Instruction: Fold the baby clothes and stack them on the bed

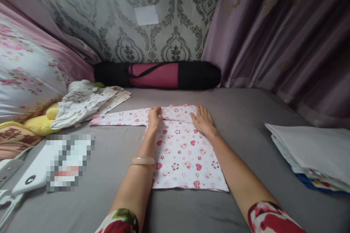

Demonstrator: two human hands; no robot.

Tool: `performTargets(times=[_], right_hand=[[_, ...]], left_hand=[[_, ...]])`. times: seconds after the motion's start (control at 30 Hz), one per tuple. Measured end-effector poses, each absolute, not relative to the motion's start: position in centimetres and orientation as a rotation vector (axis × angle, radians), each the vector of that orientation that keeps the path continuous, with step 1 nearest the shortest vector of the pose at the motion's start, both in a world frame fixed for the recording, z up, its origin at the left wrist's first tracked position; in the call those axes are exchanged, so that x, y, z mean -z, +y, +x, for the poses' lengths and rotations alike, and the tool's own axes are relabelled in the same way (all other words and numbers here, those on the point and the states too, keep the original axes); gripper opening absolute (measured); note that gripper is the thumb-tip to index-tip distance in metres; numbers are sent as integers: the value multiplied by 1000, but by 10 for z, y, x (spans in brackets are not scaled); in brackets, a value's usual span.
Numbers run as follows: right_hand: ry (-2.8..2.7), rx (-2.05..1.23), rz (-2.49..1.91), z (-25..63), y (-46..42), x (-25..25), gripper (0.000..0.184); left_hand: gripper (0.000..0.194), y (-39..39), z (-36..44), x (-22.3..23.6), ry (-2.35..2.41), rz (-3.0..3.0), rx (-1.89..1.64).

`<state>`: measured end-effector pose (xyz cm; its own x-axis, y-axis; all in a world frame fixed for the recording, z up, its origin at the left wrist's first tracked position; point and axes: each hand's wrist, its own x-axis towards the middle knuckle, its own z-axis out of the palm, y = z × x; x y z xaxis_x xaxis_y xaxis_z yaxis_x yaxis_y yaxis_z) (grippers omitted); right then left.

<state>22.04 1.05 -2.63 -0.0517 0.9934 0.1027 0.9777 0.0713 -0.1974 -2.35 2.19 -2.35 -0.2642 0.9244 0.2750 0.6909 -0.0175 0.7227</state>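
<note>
A small white garment point(182, 153) printed with pink hearts and flowers lies flat on the grey bed sheet point(240, 109). One sleeve point(120, 118) stretches out to the left; the other is folded across the top. My left hand point(154, 116) rests on the garment's left shoulder, fingers curled down on the cloth. My right hand point(201, 118) lies flat with fingers together on the folded right shoulder. A pale bangle point(142, 160) is on my left wrist.
A heap of white clothes point(87, 103) lies at the left beside a yellow soft toy point(43, 122) and a floral pillow point(27, 76). A black and pink rolled bag point(158, 74) lies by the wall. Folded cloths point(314, 153) are stacked at the right. White devices point(30, 174) sit at the near left.
</note>
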Motion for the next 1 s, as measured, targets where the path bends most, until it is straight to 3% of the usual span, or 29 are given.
performTargets(times=[0.6,0.77,1.0], right_hand=[[-2153,-216,-2142,218,15,13,75],[-2328,-116,-1905,195,6,-1,69],[-2423,-378,-1870,178,-1,6,67]], left_hand=[[36,5,-15,10,2102,1961,-959],[35,-2,-9,3,1978,2090,-816],[23,-5,-9,0,2014,2084,-594]])
